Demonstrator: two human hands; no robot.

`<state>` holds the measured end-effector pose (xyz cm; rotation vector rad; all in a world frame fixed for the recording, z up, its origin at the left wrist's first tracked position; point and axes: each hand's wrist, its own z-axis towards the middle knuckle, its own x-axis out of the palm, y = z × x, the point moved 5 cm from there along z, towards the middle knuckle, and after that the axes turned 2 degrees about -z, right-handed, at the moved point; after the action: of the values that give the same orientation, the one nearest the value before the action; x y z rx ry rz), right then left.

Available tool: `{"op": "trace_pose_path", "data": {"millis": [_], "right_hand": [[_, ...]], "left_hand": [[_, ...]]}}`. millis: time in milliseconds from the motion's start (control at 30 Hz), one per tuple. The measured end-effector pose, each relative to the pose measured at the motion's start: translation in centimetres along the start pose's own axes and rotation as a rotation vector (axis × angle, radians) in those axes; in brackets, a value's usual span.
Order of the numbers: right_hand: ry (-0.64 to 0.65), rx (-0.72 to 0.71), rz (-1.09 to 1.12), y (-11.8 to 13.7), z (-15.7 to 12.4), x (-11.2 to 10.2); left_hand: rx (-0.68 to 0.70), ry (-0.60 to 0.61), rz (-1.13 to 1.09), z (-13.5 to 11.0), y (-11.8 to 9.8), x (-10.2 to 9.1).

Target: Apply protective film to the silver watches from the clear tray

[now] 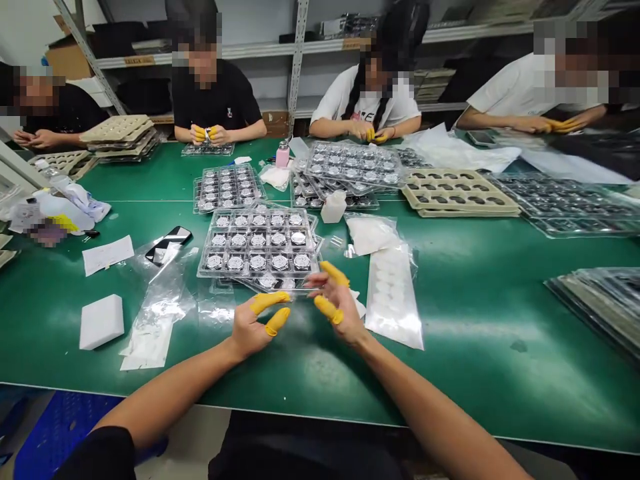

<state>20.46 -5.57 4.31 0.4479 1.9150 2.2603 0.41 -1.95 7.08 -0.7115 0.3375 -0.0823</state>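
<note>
In the head view, the left hand (253, 327) is hovering over the green table (475, 320), its yellow-capped fingertips (270, 301) lying close together and pointing at the near edge of a clear tray (257, 243) of round metal parts; the right hand (337, 303) is fanning its fingers loosely at that same edge; something thin and clear seems to be lying between the two hands, but I cannot tell whether either is gripping it. A plastic bag (393, 300) is lying just right of the right hand; a white foam block (101, 321) and a phone (169, 243) are sitting well to the left.
</note>
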Motion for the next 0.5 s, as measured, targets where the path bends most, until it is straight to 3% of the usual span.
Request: {"op": "trace_pose_path", "data": {"millis": [67,133,367,500], "right_hand": [[0.114,0.091,0.059,-1.5,-0.4,1.1],[0.12,0.115,0.085,-2.1,-0.2,1.6],[0.16,0.181,0.129,-2.0,-1.1,2.1],[0.212,0.236,0.126,-1.7,-1.6,1.7]], "left_hand": [[-0.001,-0.018,0.017,-0.1,0.4,-0.2],[0.009,0.004,0.025,-0.1,0.8,-0.2],[0.119,0.316,-0.133,0.4,1.0,0.6],[0.098,0.387,-0.218,0.5,0.9,0.9]]}}
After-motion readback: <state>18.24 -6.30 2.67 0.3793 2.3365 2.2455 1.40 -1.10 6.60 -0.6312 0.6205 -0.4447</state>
